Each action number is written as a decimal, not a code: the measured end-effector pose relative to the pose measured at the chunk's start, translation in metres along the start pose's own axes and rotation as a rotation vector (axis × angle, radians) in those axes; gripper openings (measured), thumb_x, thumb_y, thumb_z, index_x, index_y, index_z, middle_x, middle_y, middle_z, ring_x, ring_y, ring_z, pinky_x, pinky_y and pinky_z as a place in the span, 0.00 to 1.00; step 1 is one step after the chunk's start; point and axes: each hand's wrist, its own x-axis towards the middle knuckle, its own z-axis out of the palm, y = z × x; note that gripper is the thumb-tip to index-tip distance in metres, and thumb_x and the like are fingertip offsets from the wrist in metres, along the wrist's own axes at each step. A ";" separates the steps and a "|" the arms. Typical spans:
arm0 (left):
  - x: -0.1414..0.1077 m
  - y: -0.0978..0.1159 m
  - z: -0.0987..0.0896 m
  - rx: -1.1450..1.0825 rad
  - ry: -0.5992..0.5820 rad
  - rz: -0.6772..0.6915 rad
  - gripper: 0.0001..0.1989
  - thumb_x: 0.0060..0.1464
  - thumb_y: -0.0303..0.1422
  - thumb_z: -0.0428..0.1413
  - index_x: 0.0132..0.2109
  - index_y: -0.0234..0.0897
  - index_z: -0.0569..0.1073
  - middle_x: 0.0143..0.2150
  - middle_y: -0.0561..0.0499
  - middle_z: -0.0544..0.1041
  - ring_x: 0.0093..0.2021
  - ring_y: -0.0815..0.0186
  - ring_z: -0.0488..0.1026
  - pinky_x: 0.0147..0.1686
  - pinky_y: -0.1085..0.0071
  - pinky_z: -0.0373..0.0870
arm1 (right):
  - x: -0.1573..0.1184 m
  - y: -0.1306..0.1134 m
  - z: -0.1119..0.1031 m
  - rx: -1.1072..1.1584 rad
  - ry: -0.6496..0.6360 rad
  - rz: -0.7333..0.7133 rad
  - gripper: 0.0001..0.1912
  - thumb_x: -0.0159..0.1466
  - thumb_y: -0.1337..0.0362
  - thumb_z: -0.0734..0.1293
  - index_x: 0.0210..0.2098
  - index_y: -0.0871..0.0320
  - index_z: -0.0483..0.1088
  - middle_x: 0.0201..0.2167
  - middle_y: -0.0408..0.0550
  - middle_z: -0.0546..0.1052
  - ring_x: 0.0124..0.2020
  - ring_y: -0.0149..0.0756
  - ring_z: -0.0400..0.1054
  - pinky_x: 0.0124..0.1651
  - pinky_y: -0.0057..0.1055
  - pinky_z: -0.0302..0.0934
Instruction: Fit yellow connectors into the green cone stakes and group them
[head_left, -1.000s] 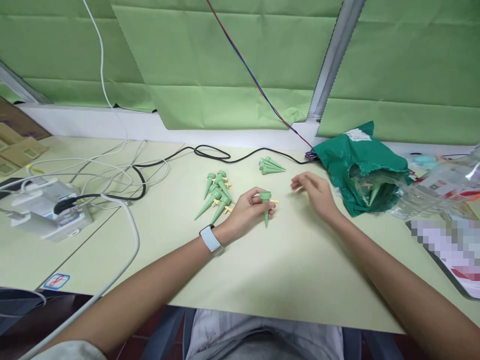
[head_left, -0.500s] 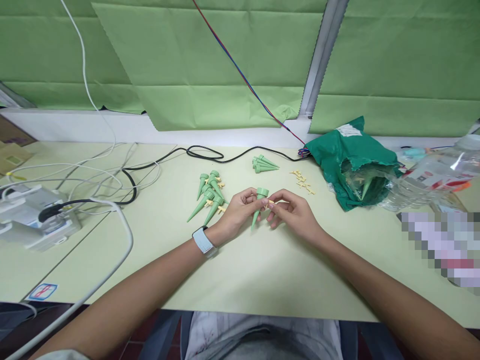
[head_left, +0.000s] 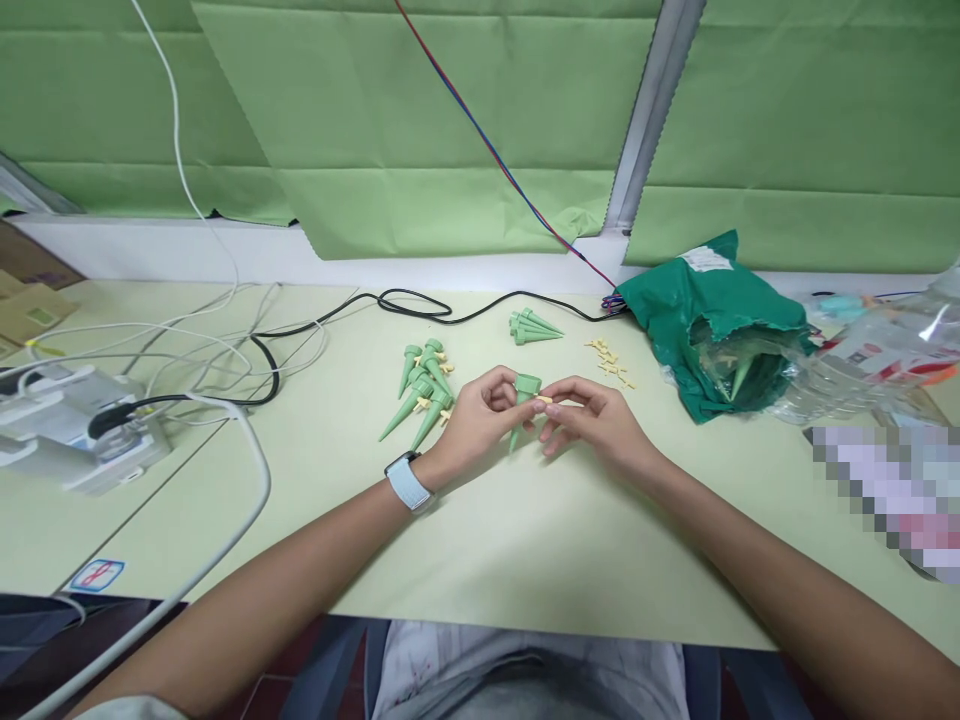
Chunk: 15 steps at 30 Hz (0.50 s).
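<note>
Left hand (head_left: pixel 480 415): thumb and fingers clamped on a green watering spike (head_left: pixel 528 384); watch (head_left: pixel 409 485) with pale blue strap on that wrist
Right hand (head_left: pixel 600 415): thumb and fingertips pinched on a yellow valve peg (head_left: pixel 546 400) at the spike's right side
Hands gap: close together, fingertips nearly meeting at the peg; can't tell if the peg is seated
Held spike: over the middle of the table (head_left: pixel 555 560), wide cap up, point down, partly hidden by left fingers
Pegged pile: green spikes with yellow pegs (head_left: pixel 420 388), heaped just beside the left hand, points mostly toward the near edge
Far bunch: green spikes without visible pegs (head_left: pixel 534 328), side by side beyond the hands, points to the right
Loose pegs (head_left: pixel 609 362): scattered beyond the right hand, left of the bag
Green plastic bag (head_left: pixel 667 300): right side, torn open, a spike visible inside
Clear bottle (head_left: pixel 862 350): just right of the bag
Black cable (head_left: pixel 517 294): runs along the back of the table
</note>
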 end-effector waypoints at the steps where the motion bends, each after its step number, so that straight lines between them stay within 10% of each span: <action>1: 0.000 -0.001 0.000 -0.020 -0.031 -0.015 0.18 0.53 0.44 0.66 0.35 0.38 0.68 0.27 0.56 0.69 0.31 0.65 0.76 0.32 0.70 0.67 | -0.001 0.001 0.002 -0.001 -0.007 0.007 0.18 0.58 0.52 0.78 0.40 0.57 0.76 0.33 0.46 0.80 0.29 0.39 0.78 0.32 0.43 0.79; 15: 0.002 0.000 0.006 -0.039 -0.038 -0.073 0.16 0.51 0.42 0.67 0.32 0.36 0.73 0.26 0.54 0.70 0.29 0.68 0.69 0.31 0.71 0.68 | 0.003 0.003 -0.010 -0.020 0.089 0.059 0.18 0.53 0.53 0.80 0.33 0.59 0.77 0.23 0.46 0.80 0.24 0.38 0.77 0.32 0.36 0.76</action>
